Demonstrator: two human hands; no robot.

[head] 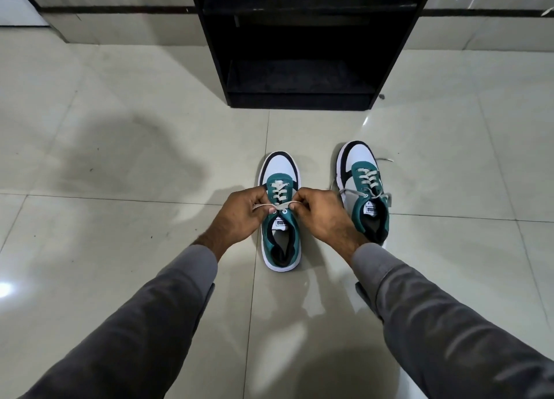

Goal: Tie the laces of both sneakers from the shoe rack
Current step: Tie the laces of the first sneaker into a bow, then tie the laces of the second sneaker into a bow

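Note:
Two green, white and black sneakers stand on the tiled floor, toes pointing away from me. The left sneaker (280, 242) lies between my hands. My left hand (239, 215) pinches one end of its pale lace (277, 204), and my right hand (322, 214) pinches the other end; the lace is stretched across the tongue between them. The right sneaker (361, 188) stands apart to the right, tilted slightly, with its laces (364, 192) loose and one end trailing on the floor.
A black shoe rack (299, 54) with bare shelves stands straight ahead against the wall, just beyond the sneakers. Glossy pale floor tiles (120, 158) spread to both sides. My grey sleeves fill the lower part of the view.

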